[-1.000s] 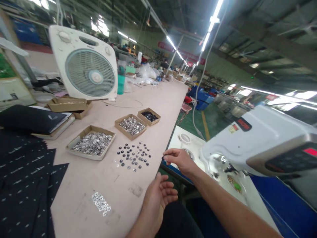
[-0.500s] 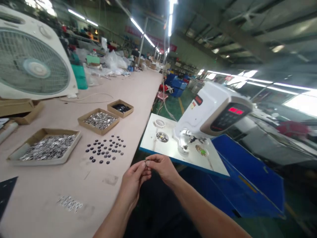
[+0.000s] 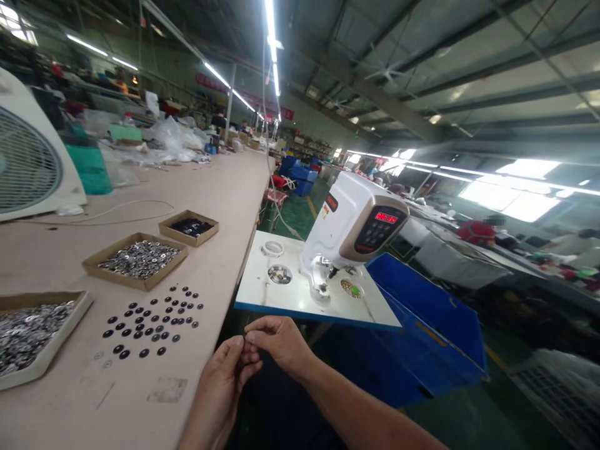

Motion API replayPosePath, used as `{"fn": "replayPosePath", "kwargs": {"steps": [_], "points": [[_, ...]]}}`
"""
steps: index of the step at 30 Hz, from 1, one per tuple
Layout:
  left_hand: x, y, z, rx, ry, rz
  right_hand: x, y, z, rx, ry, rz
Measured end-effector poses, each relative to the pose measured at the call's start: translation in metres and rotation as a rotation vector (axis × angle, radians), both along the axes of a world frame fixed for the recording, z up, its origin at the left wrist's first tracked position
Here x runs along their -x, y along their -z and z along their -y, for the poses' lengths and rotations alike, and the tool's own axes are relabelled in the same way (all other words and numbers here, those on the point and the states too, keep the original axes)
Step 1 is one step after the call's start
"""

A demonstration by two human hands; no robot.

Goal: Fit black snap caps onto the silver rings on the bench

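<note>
My left hand and my right hand meet fingertip to fingertip at the front edge of the table. Each is closed in a pinch on something small and dark, too small to name. Just beyond them stands a white machine with a lit red display, on a white board with blue edging. Left of my hands, several black round discs lie spread on the pinkish table.
Cardboard trays of metal pieces and dark pieces sit on the table, with a larger tray at left. A fan stands behind. A blue bin is right of the machine. A cable hangs beyond the table edge.
The view has turned right, so the table, trays and machine appear further left and the fan is partly cut off. Both hands keep their pinch together.
</note>
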State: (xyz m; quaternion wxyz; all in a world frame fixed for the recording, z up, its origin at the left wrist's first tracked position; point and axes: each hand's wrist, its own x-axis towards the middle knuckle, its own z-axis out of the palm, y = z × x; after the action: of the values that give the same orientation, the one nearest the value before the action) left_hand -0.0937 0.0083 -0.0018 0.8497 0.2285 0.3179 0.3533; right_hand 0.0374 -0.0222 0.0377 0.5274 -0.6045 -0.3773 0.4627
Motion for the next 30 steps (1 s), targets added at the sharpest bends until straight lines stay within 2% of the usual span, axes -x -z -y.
{"fn": "replayPosePath", "kwargs": {"steps": [6,15,19,30], "points": [[0.001,-0.003,0.0,0.002,0.004,-0.025,0.002,-0.005,-0.001,-0.013,0.012,0.05],[0.002,-0.009,0.0,0.009,-0.071,-0.059,-0.003,0.001,0.005,-0.105,-0.005,0.41],[0.001,-0.01,-0.002,0.018,-0.085,-0.073,-0.005,0.002,0.005,-0.102,-0.026,0.438],[0.002,-0.015,0.0,0.035,-0.088,-0.099,-0.002,0.002,0.004,0.002,0.05,0.437]]}}
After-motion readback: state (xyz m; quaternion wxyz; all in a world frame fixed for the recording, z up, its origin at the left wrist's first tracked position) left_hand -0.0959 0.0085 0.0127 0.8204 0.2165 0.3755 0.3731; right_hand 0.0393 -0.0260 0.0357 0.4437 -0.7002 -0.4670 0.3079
